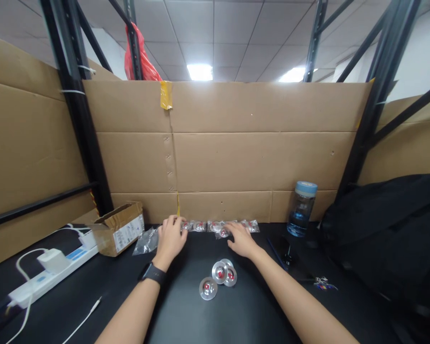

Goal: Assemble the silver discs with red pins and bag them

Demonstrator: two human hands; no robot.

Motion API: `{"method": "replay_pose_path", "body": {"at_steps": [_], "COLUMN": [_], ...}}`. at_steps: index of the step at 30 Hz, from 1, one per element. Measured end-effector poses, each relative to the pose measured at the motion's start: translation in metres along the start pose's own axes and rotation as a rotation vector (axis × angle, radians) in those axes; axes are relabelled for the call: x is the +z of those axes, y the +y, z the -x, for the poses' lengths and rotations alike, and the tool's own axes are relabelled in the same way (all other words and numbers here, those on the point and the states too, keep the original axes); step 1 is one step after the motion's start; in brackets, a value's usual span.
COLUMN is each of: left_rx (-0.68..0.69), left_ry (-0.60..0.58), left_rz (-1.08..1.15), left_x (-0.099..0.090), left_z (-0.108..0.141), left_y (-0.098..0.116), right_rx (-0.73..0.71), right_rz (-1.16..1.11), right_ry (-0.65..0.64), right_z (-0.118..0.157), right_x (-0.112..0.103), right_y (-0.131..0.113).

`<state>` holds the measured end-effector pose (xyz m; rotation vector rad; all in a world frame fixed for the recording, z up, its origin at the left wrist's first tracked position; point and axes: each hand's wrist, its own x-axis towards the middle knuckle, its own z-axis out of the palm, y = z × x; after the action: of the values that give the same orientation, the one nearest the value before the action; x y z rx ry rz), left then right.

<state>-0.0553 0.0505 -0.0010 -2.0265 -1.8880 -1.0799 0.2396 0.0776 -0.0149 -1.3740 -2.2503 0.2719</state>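
Observation:
Along the foot of the cardboard wall runs a row of small clear plastic packets (199, 226) with red and silver pieces inside. At the row's left end my left hand (170, 240) has its fingers bent and the thumb apart, and no held item shows. My right hand (242, 240) reaches over the row's right part, fingers spread, fingertips at a packet (223, 233). Whether they press on it I cannot tell. Between my forearms lie several round silver discs with red centres; one disc (208, 288) sits apart, while another disc (220, 272) overlaps its neighbours.
Left of my hands are crumpled clear bags (146, 241), an opened cardboard box (123, 229) and a white power strip (45, 278) with cables. On the right stand a blue-lidded bottle (301, 210), a dark phone-like item (281, 249), keys (323, 284) and a black bag (387, 239).

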Motion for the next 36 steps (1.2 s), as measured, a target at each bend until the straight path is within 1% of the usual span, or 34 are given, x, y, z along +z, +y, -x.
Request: {"method": "replay_pose_path", "body": {"at_steps": [3, 5, 7, 9, 14, 16, 19, 22, 24, 27, 29, 31, 33, 36], "left_rx": [0.132, 0.217, 0.271, 0.299, 0.36, 0.382, 0.395, 0.372, 0.327, 0.196, 0.086, 0.0, -0.04, -0.024], "left_ry": [-0.1, -0.187, -0.256, -0.303, -0.393, -0.423, -0.463, -0.484, -0.475, -0.411, -0.353, -0.322, -0.337, -0.411], "left_rz": [0.095, 0.16, 0.219, 0.277, 0.434, 0.488, 0.541, 0.58, 0.609, 0.639, 0.653, 0.682, 0.734, 0.816], "left_x": [0.007, 0.012, 0.017, 0.022, 0.028, 0.028, 0.027, 0.025, 0.025, 0.026, 0.027, 0.029, 0.032, 0.034], "left_z": [0.008, 0.013, 0.017, 0.019, 0.021, 0.023, 0.027, 0.029, 0.03, 0.03, 0.03, 0.028, 0.026, 0.023], "left_y": [0.019, 0.027, 0.03, 0.031, 0.036, 0.041, 0.05, 0.056, 0.058, 0.061, 0.062, 0.062, 0.059, 0.053], "right_rx": [0.008, 0.021, 0.031, 0.029, 0.018, 0.026, 0.04, 0.051, 0.052, 0.04, 0.025, 0.011, 0.001, -0.025], "right_rz": [0.007, -0.008, -0.044, -0.114, -0.373, -0.454, -0.53, -0.57, -0.591, -0.625, -0.652, -0.675, -0.682, -0.661], "right_ry": [-0.035, -0.039, -0.043, -0.079, -0.263, -0.279, -0.229, -0.14, -0.086, -0.024, -0.002, 0.01, 0.019, 0.039], "right_z": [-0.014, -0.016, -0.013, -0.007, 0.006, 0.009, 0.009, 0.007, 0.005, 0.003, 0.003, 0.005, 0.006, 0.008], "right_x": [0.005, 0.007, 0.006, 0.002, -0.009, -0.01, -0.007, -0.003, -0.001, 0.001, 0.001, 0.0, -0.002, -0.009], "right_y": [-0.002, -0.003, -0.002, 0.003, 0.015, 0.017, 0.017, 0.016, 0.014, 0.007, -0.001, -0.009, -0.016, -0.023]}}
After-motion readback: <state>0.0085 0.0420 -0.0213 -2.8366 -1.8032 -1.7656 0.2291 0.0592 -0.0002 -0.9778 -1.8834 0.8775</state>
